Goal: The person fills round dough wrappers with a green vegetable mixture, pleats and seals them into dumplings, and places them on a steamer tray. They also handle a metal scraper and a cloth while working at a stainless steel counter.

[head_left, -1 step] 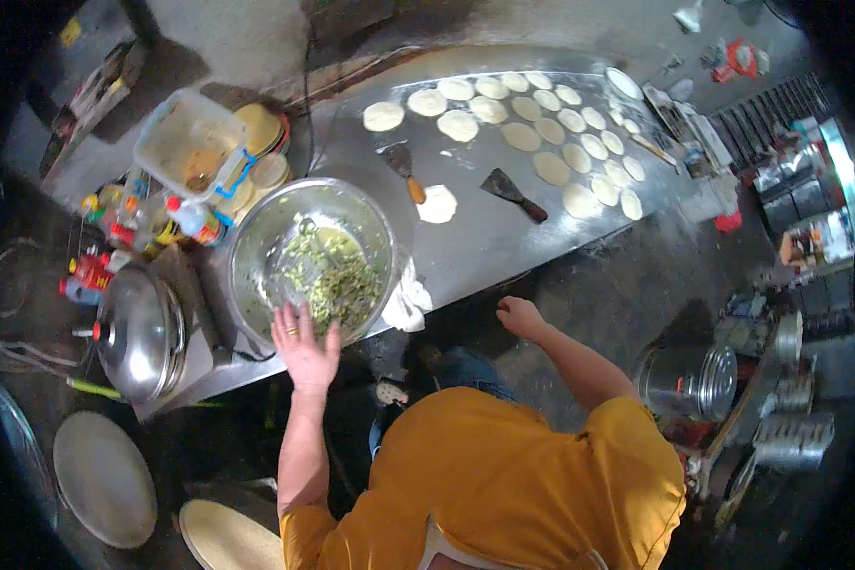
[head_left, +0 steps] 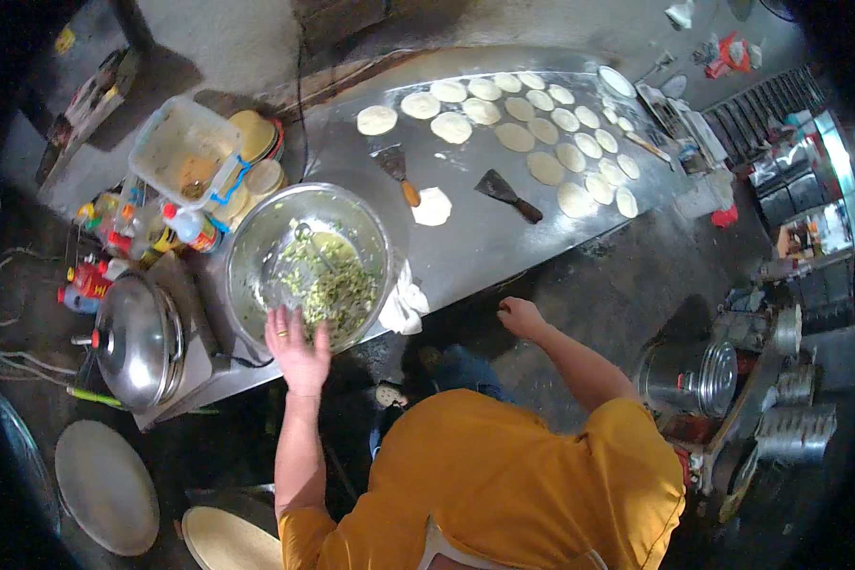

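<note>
Head view, looking down on a long steel griddle beside a dark floor. Left hand laid on the near rim of a big steel mixing bowl, fingers spread wide and flat, gripping nothing. Bowl at the left end of the surface, close to its near edge, filled with a green and pale chopped mixture; a metal spoon stuck in it. Right hand just off the near edge of the griddle, over the floor, fingers loosely curled, holding nothing, touching nothing visible. White cloth hanging over the near edge just beside the bowl, between the two hands. Rows of pale round dough discs across the far right part of the surface; one single disc near its middle. Two scrapers near that disc: a wooden-handled one to its left, a dark one to its right. Left of the bowl, a domed steel pot lid near the left corner; behind it, sauce bottles and a plastic tub at the far left corner. Orange shirt at the bottom.
</note>
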A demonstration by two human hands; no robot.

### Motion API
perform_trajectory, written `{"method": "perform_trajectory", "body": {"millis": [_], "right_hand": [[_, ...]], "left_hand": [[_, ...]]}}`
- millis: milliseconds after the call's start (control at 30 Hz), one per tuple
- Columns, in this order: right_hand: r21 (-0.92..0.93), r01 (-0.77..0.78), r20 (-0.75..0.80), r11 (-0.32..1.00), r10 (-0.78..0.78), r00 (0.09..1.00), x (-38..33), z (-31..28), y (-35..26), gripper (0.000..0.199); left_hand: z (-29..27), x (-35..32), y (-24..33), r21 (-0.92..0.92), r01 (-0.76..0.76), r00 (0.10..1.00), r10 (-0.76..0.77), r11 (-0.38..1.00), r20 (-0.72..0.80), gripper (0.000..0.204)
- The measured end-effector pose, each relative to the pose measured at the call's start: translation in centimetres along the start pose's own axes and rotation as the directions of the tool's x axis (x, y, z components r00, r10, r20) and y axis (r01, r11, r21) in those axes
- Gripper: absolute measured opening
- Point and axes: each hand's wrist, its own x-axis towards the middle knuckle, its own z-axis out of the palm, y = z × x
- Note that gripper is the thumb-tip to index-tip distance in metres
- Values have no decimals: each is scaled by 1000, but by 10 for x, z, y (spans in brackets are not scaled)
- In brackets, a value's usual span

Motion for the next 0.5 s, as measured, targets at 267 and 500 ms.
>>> {"method": "perform_trajectory", "body": {"millis": [267, 500], "right_hand": [[-107, -10, -186, 994, -11, 982, 76, -39, 67, 35], [-123, 140, -313, 983, -172, 934, 179, -102, 95, 39]], "left_hand": [[-21, 52, -9, -99, 203, 979, -202, 974, 25, 67], [-77, 108, -8, -751, 640, 752, -332, 164, 569, 63]]}}
